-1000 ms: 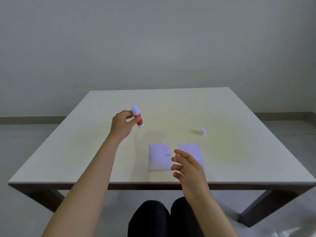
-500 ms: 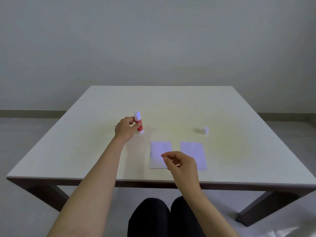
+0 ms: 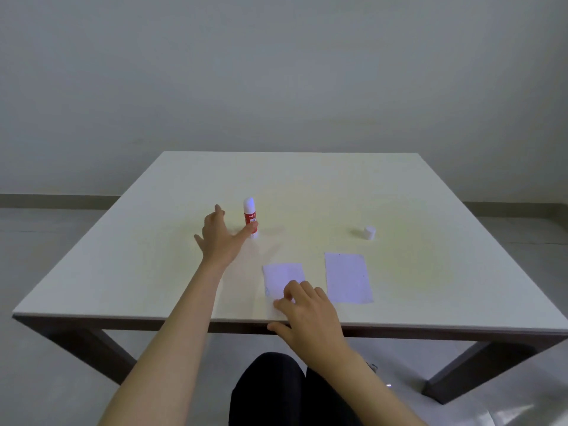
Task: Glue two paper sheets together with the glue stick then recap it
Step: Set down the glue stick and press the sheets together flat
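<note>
The uncapped red and white glue stick [image 3: 250,216] stands upright on the white table [image 3: 430,210]. My left hand [image 3: 219,241] is just left of it with fingers spread, the thumb tip by the stick's base. Its small white cap [image 3: 369,232] lies at mid right. Two white paper sheets lie side by side near the front edge. My right hand [image 3: 307,315] has its curled fingertips pressed on the near part of the left sheet [image 3: 282,275], with the thumb at the table's edge. The right sheet [image 3: 349,278] lies flat, untouched.
The table's front edge [image 3: 123,318] runs just under my right hand. My dark-clothed knees [image 3: 276,392] are below it. A plain wall and a grey floor lie beyond the table.
My left hand set the glue stick upright on the table and let go. My right hand came down onto the left sheet, which has slid a little toward me.
</note>
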Tool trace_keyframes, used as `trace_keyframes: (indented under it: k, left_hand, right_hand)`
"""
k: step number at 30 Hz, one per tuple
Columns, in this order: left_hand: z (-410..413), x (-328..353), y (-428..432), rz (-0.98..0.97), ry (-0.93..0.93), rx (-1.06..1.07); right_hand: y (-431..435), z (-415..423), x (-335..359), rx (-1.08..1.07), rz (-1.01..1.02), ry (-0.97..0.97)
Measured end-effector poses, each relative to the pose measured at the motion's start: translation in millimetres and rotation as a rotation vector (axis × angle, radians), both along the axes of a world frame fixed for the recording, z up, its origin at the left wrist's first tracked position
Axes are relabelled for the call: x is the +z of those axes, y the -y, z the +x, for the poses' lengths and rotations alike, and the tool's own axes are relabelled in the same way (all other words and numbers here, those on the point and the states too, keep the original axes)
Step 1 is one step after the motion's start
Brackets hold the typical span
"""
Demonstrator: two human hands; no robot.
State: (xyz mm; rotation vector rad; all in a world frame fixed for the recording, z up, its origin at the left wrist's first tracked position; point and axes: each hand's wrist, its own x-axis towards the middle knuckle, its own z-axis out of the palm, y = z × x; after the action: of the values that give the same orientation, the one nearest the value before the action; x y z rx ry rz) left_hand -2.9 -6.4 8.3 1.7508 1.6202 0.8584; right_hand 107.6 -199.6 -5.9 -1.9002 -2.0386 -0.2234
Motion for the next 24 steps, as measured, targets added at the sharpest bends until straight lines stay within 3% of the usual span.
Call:
trace_keyframes:
  k: [5, 8, 10, 13, 18, 21, 24]
  left_hand:
    - [-1.6, -6.7, 29.1, 0.112, 0.190, 0.231]
    - [0.5, -7.5, 53.4, 0.138, 0.439, 0.267]
    - [2.3, -6.7, 67.5, 0.082, 0.540, 0.202]
    - [8.5, -5.0, 82.7, -0.077, 0.529, 0.028]
    - [32.9, 11.4, 100.5, -0.300, 0.658, -0.186]
    - [45.7, 23.7, 105.9, -0.300, 0.719, -0.247]
    - [54.2, 29.7, 108.9, -0.247, 0.661, -0.285]
  right_hand:
    - [3.8, -2.9, 0.8, -0.004, 0.097, -0.093]
    - [4.4, 4.4, 9.2, -0.090, 0.152, -0.318]
    - [3.4, 15.0, 21.1, -0.144, 0.156, -0.582]
    - [1.3, 38.0, 41.4, -0.252, 0.294, -0.965]
    - [5.9, 62.1, 52.0, -0.269, 0.318, -1.555]
    - [11.4, 67.9, 45.5, -0.293, 0.301, -1.711]
    - [16.1, 73.8, 38.1, -0.324, 0.272, -1.758]
